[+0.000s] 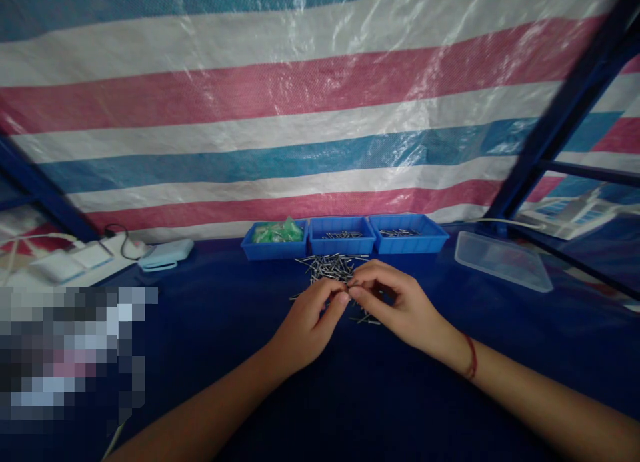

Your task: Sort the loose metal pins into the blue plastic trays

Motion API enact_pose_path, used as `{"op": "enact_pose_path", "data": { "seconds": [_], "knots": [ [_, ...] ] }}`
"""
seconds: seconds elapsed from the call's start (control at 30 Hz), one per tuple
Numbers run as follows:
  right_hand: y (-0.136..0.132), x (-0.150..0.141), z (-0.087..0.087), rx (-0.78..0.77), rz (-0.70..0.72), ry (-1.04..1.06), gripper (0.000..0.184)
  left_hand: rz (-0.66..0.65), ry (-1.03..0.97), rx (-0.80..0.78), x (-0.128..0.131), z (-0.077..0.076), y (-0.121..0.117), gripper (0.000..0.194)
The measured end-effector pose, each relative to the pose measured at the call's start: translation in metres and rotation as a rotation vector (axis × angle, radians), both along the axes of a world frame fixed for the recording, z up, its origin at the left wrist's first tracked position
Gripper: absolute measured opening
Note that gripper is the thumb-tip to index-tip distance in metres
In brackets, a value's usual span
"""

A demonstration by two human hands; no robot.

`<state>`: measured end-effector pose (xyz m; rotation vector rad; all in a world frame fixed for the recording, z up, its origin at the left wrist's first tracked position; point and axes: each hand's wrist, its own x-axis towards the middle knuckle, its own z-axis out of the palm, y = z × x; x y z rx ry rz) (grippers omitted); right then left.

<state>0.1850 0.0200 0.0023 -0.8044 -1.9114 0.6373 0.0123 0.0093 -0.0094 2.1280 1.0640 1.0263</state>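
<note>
My left hand [313,319] and my right hand [397,305] meet fingertip to fingertip over the blue tabletop. Both pinch with thumb and forefinger. Whatever lies between the fingertips is too small to make out. Just behind and below the fingers is a loose pile of thin metal pins [330,267], like nails or rivets; my hands hide part of it. Behind the pile, three blue bins stand in a row: the left bin [273,251] has a green plastic bag [277,231] in it, while the middle bin [345,247] and right bin [413,243] hold similar pins.
A clear plastic lid [503,261] lies at the right. On the left are a white power strip [90,259] with cables and a light-blue case [166,254]. Blue metal posts [555,119] flank a striped tarp [300,95] at the back. The lower left corner is blurred out.
</note>
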Motion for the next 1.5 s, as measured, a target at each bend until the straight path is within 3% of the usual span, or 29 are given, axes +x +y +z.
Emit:
{"op": "enact_pose_path", "data": {
  "seconds": [0.27,0.47,0.63,0.7,0.8,0.93,1.07,1.23,1.4,1.5],
  "knots": [
    [-0.002,0.001,0.001,0.021,0.018,0.001,0.005,-0.026,-0.018,0.004,0.001,0.001,-0.002,0.026],
    [0.0,0.002,0.001,0.059,0.006,-0.049,0.007,0.089,-0.041,0.119,0.0,0.0,0.0,0.008],
    [0.004,0.003,0.001,0.002,-0.009,-0.095,0.011,0.16,-0.056,0.169,-0.001,-0.002,0.001,0.01],
    [0.013,0.009,0.002,-0.006,-0.096,-0.06,0.017,0.191,-0.034,0.166,-0.002,-0.004,0.001,0.02],
    [0.034,0.029,0.003,0.005,-0.354,0.023,0.025,0.245,0.139,0.18,-0.002,-0.007,0.002,0.032],
    [0.067,0.069,0.004,-0.007,-0.8,-0.027,0.031,0.266,0.455,0.185,-0.002,-0.007,0.001,0.02],
    [0.081,0.096,0.001,0.0,-0.964,-0.176,0.039,0.248,0.587,0.189,-0.001,-0.007,0.0,0.015],
    [0.072,0.081,0.0,0.001,-0.83,-0.161,0.035,0.26,0.611,0.238,-0.002,-0.008,0.0,0.019],
    [0.035,0.036,0.007,-0.032,-0.223,-0.227,0.029,0.295,0.503,0.225,-0.004,-0.002,0.0,0.018],
    [0.01,0.016,0.011,0.053,-0.069,-0.343,0.023,0.274,0.402,0.281,-0.003,0.003,-0.001,0.016]
  ]
}}
